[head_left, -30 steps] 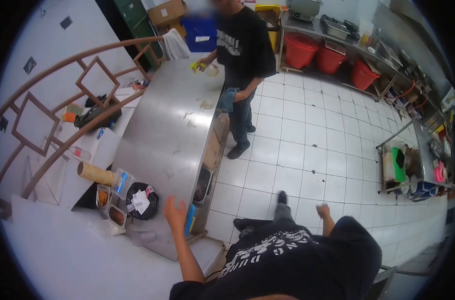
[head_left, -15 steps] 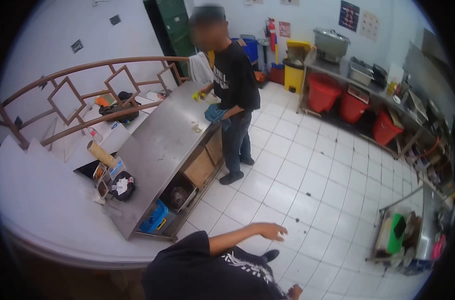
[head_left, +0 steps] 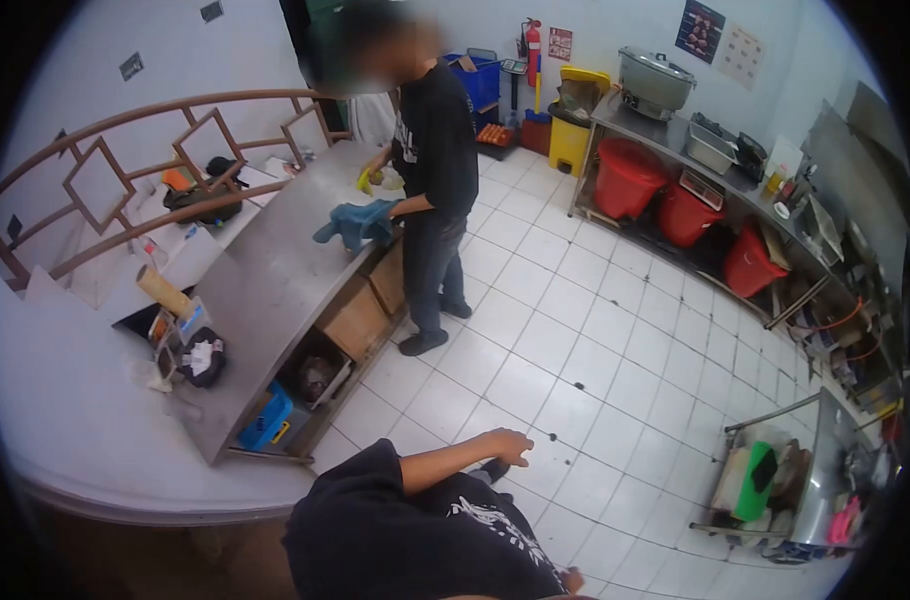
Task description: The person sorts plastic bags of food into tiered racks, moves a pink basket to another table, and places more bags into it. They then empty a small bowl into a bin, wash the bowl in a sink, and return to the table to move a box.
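Observation:
My left hand [head_left: 515, 447] hangs over the white tiled floor [head_left: 615, 470], in front of my black shirt. Nothing shows in it, and its fingers look loose and partly bent. Only a small part of my right hand [head_left: 573, 580] appears at the bottom edge; its fingers cannot be made out. Closest to my left side stands a long steel table [head_left: 265, 270]. Across it, a co-worker in a black shirt [head_left: 445, 140] presses a blue cloth [head_left: 360, 222] near the table's edge. The co-worker's other hand is at a yellow-green object [head_left: 365, 180].
A black bag with white paper [head_left: 203, 357] and a cardboard tube [head_left: 162, 290] are at the table's near end. Red tubs [head_left: 630, 180] stand under a steel counter [head_left: 710, 165]. A yellow bin [head_left: 573, 140] is behind. A low steel stand [head_left: 825, 470] is at right.
The view has shifted, and surroundings appear further left. The co-worker's blue cloth has moved out over the tabletop and spread. My left hand's fingers look more bent.

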Demonstrator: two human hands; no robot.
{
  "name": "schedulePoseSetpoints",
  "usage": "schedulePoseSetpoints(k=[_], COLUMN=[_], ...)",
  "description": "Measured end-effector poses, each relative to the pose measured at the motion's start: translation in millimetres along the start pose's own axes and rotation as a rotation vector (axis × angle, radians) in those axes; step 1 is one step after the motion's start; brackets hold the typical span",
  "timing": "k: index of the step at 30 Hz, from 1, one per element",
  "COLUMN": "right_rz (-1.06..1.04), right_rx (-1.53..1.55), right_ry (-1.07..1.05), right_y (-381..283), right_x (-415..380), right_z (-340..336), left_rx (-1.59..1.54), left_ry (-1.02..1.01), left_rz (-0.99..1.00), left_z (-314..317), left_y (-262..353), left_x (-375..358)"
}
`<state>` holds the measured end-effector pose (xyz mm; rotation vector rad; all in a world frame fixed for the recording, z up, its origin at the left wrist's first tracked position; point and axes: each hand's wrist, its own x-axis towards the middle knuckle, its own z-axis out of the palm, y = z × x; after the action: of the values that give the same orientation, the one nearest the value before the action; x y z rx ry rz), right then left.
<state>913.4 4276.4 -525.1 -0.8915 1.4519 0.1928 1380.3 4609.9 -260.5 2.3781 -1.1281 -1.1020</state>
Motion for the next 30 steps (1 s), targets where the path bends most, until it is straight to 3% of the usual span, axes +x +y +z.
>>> schedulePoseSetpoints(k=[8,13,18,20,23,24,26,29,30], right_rz=[-0.01,-0.003,0.02,-0.178,-0.094,-0.064,-0.348,0.109,0.116], right_rx=[-0.023,0.036,0.195,0.179,0.352,0.398,-0.493,0.415,0.416], right_ry=[0.017,0.051,-0.006,0.061,0.134,0.159,0.259,0.38,0.387], right_y=[-50,-67,-50,-27,-10,-1,113,22,15], right_x=[-40,-41,-8,-13,-35,-44,80,-48,-53], right_z=[29,-15,-85,-75,-92,-92,-132,-152,-167], left_rx=[-0.135,-0.068,-0.04,0.004,0.036,0.008,0.0,0.219,0.329], left_ry=[0.09,0.055,-0.107,-0.108,-0.053,-0.148,-0.264,-0.332,-0.427], left_rz=[0.183,0.242,0.291,0.362,0.571,0.472,0.36,0.265,0.255], left_z=[-31,-23,-20,-5,54,59,78,123,136], left_y=[34,73,148,168,177,191,202,207,206], left_x=[69,123,162,190,246,252,281,321,329])
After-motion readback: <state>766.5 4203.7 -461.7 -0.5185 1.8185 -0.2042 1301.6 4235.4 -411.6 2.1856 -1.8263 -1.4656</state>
